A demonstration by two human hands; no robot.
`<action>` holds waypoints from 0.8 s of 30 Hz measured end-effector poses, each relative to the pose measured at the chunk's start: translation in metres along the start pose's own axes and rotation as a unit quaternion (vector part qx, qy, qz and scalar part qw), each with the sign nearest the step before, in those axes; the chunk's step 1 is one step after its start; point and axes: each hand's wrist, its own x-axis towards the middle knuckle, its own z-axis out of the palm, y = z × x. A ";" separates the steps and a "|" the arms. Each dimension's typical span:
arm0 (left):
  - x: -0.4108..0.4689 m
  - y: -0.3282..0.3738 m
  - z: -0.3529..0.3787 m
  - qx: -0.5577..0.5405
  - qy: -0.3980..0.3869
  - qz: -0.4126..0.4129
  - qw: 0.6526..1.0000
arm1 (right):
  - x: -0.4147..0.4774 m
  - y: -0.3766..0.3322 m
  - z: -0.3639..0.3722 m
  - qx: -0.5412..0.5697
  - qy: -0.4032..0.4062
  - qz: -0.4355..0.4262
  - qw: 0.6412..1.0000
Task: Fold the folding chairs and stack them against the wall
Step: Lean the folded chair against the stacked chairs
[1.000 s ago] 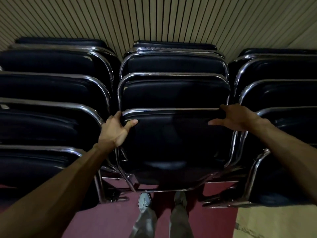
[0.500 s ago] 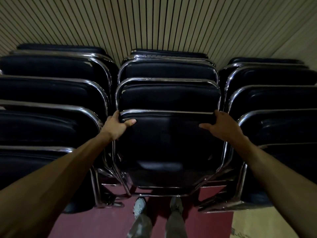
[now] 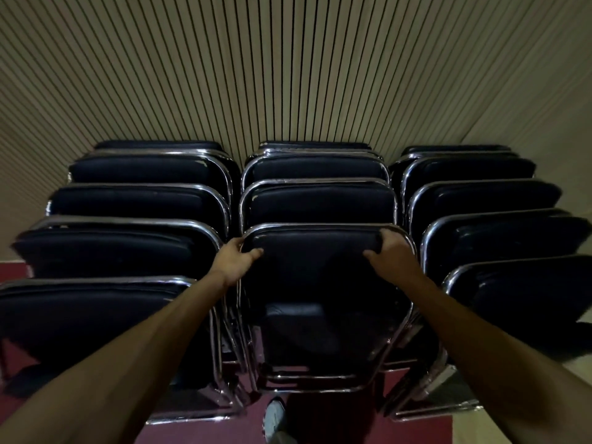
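Note:
A folded black chair with a chrome frame (image 3: 320,283) stands at the front of the middle row, leaning on the folded chairs behind it. My left hand (image 3: 237,261) grips its top left corner, thumb on the black pad. My right hand (image 3: 392,257) grips the top right corner, fingers curled over the upper edge. The middle row (image 3: 317,200) runs back to the ribbed wall (image 3: 294,75).
Several folded chairs form a left row (image 3: 128,251) and a right row (image 3: 499,238) close on both sides. Dark red floor (image 3: 416,431) lies below, with a lighter floor strip at the right. My shoe (image 3: 274,418) shows beneath the held chair.
The view has tilted up, so more wall shows. The held chair stands closer to the row behind it. My right hand's fingers now curl over the top edge.

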 end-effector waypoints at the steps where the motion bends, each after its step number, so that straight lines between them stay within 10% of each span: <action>1: -0.014 0.003 -0.004 -0.009 -0.005 -0.002 1.000 | -0.009 -0.009 -0.005 0.007 -0.019 0.006 1.000; 24: -0.297 -0.048 -0.103 0.011 0.076 0.076 0.994 | -0.244 -0.081 -0.058 0.143 -0.124 -0.121 0.974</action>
